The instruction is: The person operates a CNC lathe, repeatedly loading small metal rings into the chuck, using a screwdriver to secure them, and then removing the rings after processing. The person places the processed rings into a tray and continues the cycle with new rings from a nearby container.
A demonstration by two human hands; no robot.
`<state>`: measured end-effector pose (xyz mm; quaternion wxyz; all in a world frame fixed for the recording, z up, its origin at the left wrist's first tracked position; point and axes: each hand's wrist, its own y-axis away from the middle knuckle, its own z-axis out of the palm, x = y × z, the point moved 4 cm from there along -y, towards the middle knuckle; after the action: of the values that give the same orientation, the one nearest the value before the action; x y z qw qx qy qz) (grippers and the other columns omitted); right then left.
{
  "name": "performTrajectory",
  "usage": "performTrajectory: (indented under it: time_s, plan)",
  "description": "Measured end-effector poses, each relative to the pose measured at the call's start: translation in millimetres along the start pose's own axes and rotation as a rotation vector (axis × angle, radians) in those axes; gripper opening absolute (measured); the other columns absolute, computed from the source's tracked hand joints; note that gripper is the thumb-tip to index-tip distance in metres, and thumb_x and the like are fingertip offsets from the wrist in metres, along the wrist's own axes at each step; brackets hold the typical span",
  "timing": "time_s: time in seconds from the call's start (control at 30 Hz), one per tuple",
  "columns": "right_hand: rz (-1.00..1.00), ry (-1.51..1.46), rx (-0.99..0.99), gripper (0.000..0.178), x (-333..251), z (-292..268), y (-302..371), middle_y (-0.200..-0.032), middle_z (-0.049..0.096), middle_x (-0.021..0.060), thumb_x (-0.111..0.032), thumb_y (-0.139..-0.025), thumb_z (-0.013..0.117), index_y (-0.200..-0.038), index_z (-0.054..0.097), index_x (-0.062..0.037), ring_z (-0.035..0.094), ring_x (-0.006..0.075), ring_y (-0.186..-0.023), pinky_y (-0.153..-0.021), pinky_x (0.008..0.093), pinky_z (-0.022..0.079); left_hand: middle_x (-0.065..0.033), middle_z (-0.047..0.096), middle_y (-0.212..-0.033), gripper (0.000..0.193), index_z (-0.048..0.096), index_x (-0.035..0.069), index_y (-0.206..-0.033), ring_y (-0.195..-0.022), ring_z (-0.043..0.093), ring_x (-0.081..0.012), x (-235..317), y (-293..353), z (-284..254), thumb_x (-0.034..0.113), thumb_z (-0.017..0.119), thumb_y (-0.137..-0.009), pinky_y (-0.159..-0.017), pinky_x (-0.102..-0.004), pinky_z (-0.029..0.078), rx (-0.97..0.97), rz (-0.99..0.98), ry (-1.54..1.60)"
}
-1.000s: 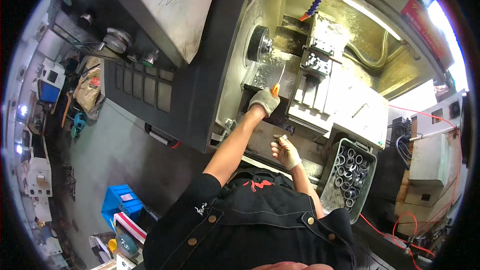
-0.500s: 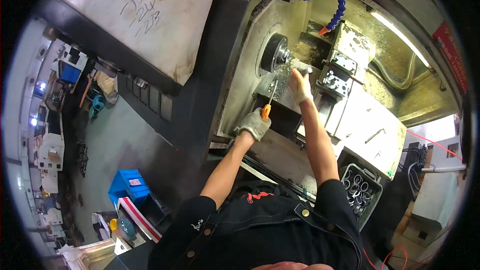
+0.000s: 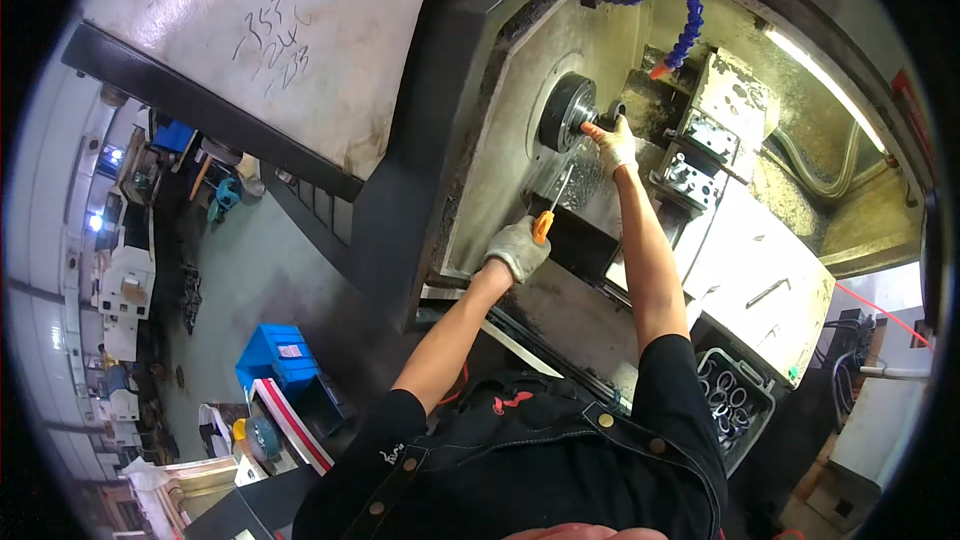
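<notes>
My left hand, in a grey work glove, is closed round the orange handle of a screwdriver-like tool. The tool's thin metal shaft points up toward the lathe chuck; I cannot tell its tip's shape. My right hand, in a pale glove with bare fingertips, is beside the chuck's front. Its thumb reaches to the bright middle of the chuck, and its fingers are curled on a small dark ring-shaped part. The hand partly hides that part.
A blue coolant hose with an orange nozzle arches above. Right of my right hand stands the tool block. A pale cover bears several thin tools. A grey bin of metal rings is at lower right, a blue crate at left.
My right hand has moved up, closer to the chuck's face, and its thumb now reaches it. The left hand still grips the orange-handled tool. The whole view has shifted slightly.
</notes>
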<state>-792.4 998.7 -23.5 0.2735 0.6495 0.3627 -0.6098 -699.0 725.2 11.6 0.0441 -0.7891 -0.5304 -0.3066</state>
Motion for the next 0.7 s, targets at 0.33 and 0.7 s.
performTrajectory:
  time_s: [0.33, 0.7]
  plan:
    - [0.288, -0.634, -0.076, 0.048, 42.6, -8.6, -4.9, -0.097, 0.059, 0.0066, -0.021, -0.074, 0.074, -0.114, 0.05, -0.0083, 0.058, 0.0221, -0.084, -0.082, 0.0418, 0.051, -0.0248, 0.064, -0.097, 0.035, 0.058, 0.003, -0.102, -0.094, 0.061, -0.041, 6.7, -8.9, -3.8, 0.029, 0.056, -0.078, -0.084, -0.0452, 0.048, -0.014, -0.032, -0.017]
    - [0.46, -0.88, -0.052, 0.026, 42.5, 12.9, 15.4, -0.087, 0.062, 0.001, -0.043, -0.085, 0.064, -0.097, 0.059, -0.0194, 0.061, 0.017, -0.081, -0.064, 0.0398, 0.053, -0.0237, 0.064, -0.094, 0.032, 0.059, 0.002, -0.098, -0.091, 0.061, -0.0408, -0.5, -8.7, 14.2, 0.028, 0.056, -0.079, -0.08, -0.0436, 0.049, -0.078, 0.033, 0.004]
